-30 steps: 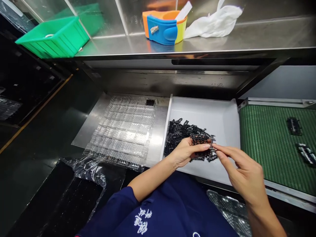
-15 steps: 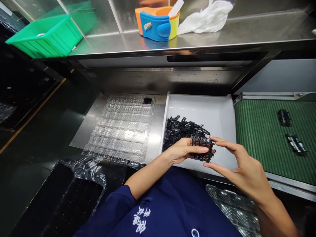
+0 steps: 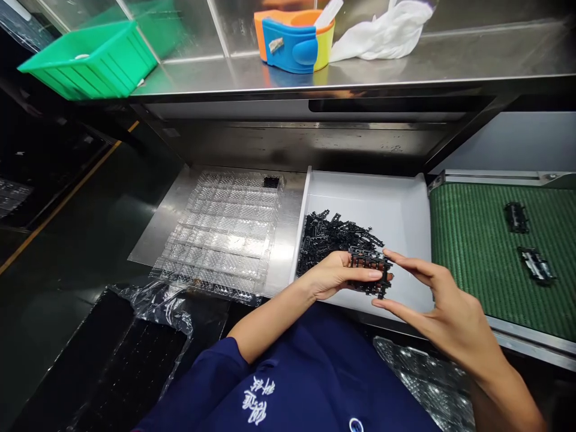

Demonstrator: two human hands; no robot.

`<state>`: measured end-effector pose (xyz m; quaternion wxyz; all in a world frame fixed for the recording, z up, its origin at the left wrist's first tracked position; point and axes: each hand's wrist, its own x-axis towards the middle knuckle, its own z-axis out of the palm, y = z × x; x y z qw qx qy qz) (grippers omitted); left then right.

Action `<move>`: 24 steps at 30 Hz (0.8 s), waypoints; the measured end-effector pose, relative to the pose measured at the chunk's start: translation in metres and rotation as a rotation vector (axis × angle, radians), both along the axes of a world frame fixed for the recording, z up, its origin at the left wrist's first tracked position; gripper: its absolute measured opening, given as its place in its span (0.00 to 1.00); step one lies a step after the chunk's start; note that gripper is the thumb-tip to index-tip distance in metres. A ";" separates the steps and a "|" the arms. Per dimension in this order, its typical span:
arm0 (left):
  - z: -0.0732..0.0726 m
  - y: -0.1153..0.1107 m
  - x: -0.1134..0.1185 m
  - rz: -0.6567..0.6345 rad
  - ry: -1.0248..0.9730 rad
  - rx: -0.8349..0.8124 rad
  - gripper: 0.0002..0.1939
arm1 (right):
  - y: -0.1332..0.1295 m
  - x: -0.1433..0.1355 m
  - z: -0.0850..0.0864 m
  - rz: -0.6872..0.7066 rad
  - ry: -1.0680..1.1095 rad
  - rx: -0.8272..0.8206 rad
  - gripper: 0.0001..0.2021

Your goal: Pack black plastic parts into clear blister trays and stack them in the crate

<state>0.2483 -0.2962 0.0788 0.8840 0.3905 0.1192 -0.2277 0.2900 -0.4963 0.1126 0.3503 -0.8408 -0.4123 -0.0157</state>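
Observation:
My left hand (image 3: 335, 275) is closed round a stack of black plastic frames (image 3: 368, 261), with the thumb lying across it. At the stack's right end, my right hand (image 3: 443, 303) has its index fingertip on the upper edge and its thumb at the lower edge, spanning the end frame. Just behind the hands, a pile of loose black plastic parts (image 3: 330, 234) fills the left side of a white tray (image 3: 373, 195). My right hand's other fingers are partly hidden behind its index finger.
Left of the tray lies a clear compartment tray (image 3: 220, 234), with a black part (image 3: 270, 182) in its far right corner. A green conveyor belt (image 3: 472, 252) at right carries two black parts. A green bin (image 3: 94, 63) and an orange-blue container (image 3: 292, 45) stand on the shelf.
The black frames' right end has tilted slightly between my hands. On the belt, the two parts are a little nearer the white tray. The whole view has shifted slightly.

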 end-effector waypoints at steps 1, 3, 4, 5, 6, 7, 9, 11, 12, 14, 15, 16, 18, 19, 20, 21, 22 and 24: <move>-0.001 0.000 0.000 -0.011 -0.005 -0.003 0.30 | 0.001 -0.001 0.000 0.009 -0.006 -0.004 0.31; -0.003 0.000 0.001 -0.015 -0.006 -0.027 0.30 | 0.004 -0.003 -0.002 0.016 0.003 -0.003 0.30; -0.004 -0.001 0.001 -0.008 -0.001 -0.044 0.30 | 0.005 -0.003 -0.005 0.009 0.024 0.000 0.29; -0.005 -0.002 0.001 0.002 0.010 -0.058 0.29 | 0.005 -0.002 -0.009 0.001 0.065 0.006 0.29; -0.006 -0.002 0.002 0.015 0.024 -0.068 0.28 | 0.004 0.002 -0.015 -0.001 0.135 0.014 0.30; -0.007 -0.002 0.001 0.035 0.038 -0.072 0.26 | 0.003 0.007 -0.023 -0.022 0.224 0.017 0.31; -0.009 -0.001 0.001 0.089 0.060 -0.064 0.25 | -0.001 0.023 -0.045 -0.148 0.390 -0.013 0.29; -0.011 0.003 0.000 0.162 0.079 -0.045 0.24 | -0.004 0.041 -0.075 -0.357 0.467 -0.111 0.25; -0.012 0.005 -0.001 0.192 0.090 -0.031 0.24 | -0.005 0.048 -0.091 -0.454 0.480 -0.181 0.23; -0.015 0.011 -0.002 0.226 0.118 -0.009 0.25 | -0.005 0.058 -0.122 -0.581 0.506 -0.317 0.19; -0.016 0.013 -0.003 0.236 0.129 -0.004 0.25 | -0.003 0.060 -0.135 -0.616 0.531 -0.375 0.18; -0.017 0.015 -0.004 0.242 0.136 -0.003 0.25 | -0.002 0.061 -0.147 -0.645 0.554 -0.422 0.17; -0.019 0.017 -0.007 0.254 0.142 -0.010 0.25 | 0.000 0.061 -0.161 -0.680 0.585 -0.470 0.17; -0.019 0.018 -0.008 0.259 0.144 -0.014 0.24 | 0.000 0.060 -0.163 -0.686 0.593 -0.472 0.17; -0.020 0.019 -0.009 0.264 0.145 -0.019 0.23 | -0.001 0.059 -0.163 -0.684 0.595 -0.461 0.19; -0.022 0.020 -0.010 0.268 0.149 -0.022 0.23 | -0.002 0.058 -0.159 -0.670 0.594 -0.435 0.21; -0.023 0.021 -0.011 0.271 0.155 -0.027 0.22 | -0.003 0.056 -0.152 -0.643 0.589 -0.392 0.25; -0.026 0.022 -0.012 0.267 0.182 -0.055 0.18 | -0.002 0.048 -0.132 -0.564 0.575 -0.283 0.32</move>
